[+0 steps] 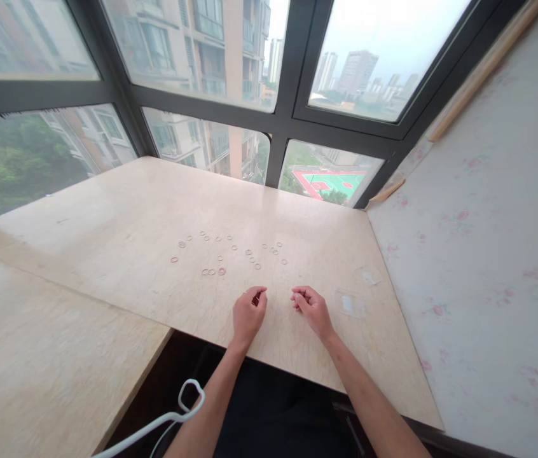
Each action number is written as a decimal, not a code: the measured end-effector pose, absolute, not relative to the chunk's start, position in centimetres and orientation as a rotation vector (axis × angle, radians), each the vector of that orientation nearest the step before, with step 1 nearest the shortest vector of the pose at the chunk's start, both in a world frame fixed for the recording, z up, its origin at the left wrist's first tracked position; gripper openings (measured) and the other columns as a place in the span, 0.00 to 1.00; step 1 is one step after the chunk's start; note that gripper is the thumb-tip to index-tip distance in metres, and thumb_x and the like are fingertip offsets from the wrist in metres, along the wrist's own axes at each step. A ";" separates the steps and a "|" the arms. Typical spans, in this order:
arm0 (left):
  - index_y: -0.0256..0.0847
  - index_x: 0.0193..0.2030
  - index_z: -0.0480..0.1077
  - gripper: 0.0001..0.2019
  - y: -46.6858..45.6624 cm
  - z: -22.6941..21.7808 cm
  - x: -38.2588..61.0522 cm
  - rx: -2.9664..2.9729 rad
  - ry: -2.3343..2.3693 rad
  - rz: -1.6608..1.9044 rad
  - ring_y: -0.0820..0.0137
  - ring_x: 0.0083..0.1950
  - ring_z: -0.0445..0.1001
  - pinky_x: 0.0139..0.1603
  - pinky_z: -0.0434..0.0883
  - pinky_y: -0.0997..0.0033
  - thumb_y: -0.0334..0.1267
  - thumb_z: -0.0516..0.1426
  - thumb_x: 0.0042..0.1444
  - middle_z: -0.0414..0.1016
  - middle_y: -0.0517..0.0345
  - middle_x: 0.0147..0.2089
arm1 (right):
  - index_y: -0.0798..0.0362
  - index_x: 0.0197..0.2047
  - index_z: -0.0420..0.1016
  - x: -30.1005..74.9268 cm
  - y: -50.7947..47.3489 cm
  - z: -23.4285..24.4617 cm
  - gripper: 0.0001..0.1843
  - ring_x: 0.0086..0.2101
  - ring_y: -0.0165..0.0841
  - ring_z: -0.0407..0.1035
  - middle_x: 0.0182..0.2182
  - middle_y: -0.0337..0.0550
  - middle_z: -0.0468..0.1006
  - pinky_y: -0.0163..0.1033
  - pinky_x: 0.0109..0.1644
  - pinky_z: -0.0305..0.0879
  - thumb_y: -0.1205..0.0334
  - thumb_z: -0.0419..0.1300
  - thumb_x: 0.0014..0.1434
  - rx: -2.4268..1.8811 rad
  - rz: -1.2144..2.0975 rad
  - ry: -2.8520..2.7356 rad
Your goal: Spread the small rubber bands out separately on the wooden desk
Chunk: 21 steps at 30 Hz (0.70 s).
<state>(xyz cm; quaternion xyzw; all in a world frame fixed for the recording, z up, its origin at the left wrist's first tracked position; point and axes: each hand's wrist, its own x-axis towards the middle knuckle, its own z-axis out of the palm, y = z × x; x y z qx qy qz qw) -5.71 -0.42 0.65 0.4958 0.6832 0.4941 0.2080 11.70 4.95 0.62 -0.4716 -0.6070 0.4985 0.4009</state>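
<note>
My left hand rests at the front of the stone-patterned tabletop, thumb and fingertips pressed together. A dark reddish gap shows inside its curl, and what it holds, if anything, is too small to name. To its right, my right hand is closed in a pinch with the fingers curled, its contents hidden too. The two hands are apart. Beyond them lie several small thin rings, loosely scattered; most look pale, while a reddish ring lies beside two pale ones and another reddish ring sits farther left.
Right of my right hand lies a clear plastic bag with a white patch, and a crumpled clear scrap behind it. A flowered wall bounds the right side; dark-framed windows the back. A white cable crosses near my left forearm.
</note>
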 end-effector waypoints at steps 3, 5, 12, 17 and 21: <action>0.41 0.39 0.75 0.09 -0.5 0.6 -5.7 1.369 1.902 1.369 0.69 0.35 0.76 0.38 0.71 0.69 0.35 0.53 0.58 0.79 0.56 0.37 | 0.53 0.38 0.74 11.6 4.9 0.8 0.15 0.26 0.31 0.70 0.28 0.42 0.76 0.36 0.30 0.69 0.50 0.59 0.57 -1.209 1.258 -1.558; 0.41 0.39 0.75 0.09 -0.5 0.5 -5.7 1.372 1.906 1.367 0.68 0.36 0.76 0.38 0.71 0.68 0.35 0.53 0.58 0.79 0.55 0.38 | 0.53 0.38 0.74 11.6 4.8 1.0 0.15 0.26 0.31 0.70 0.28 0.42 0.76 0.36 0.30 0.69 0.50 0.59 0.56 -1.230 1.257 -1.574; 0.41 0.40 0.75 0.09 -0.6 0.6 -5.7 1.385 1.902 1.346 0.69 0.34 0.75 0.37 0.70 0.68 0.34 0.53 0.57 0.79 0.55 0.38 | 0.53 0.39 0.73 11.3 5.1 1.0 0.15 0.28 0.32 0.70 0.30 0.43 0.76 0.36 0.31 0.67 0.50 0.58 0.56 -1.313 1.316 -1.599; 0.42 0.39 0.75 0.10 -0.7 0.6 -5.7 1.439 1.894 1.299 0.70 0.31 0.73 0.35 0.69 0.69 0.35 0.53 0.58 0.79 0.55 0.37 | 0.52 0.44 0.70 9.7 7.3 2.0 0.16 0.18 0.27 0.59 0.19 0.30 0.65 0.32 0.21 0.56 0.51 0.57 0.56 -1.308 1.213 -1.716; 0.42 0.40 0.75 0.10 -0.8 0.7 -5.7 1.452 1.891 1.267 0.69 0.32 0.73 0.35 0.68 0.69 0.35 0.53 0.59 0.79 0.56 0.36 | 0.53 0.44 0.69 6.4 10.0 3.8 0.12 0.19 0.27 0.58 0.16 0.27 0.59 0.32 0.27 0.57 0.56 0.54 0.59 -1.223 0.877 -2.070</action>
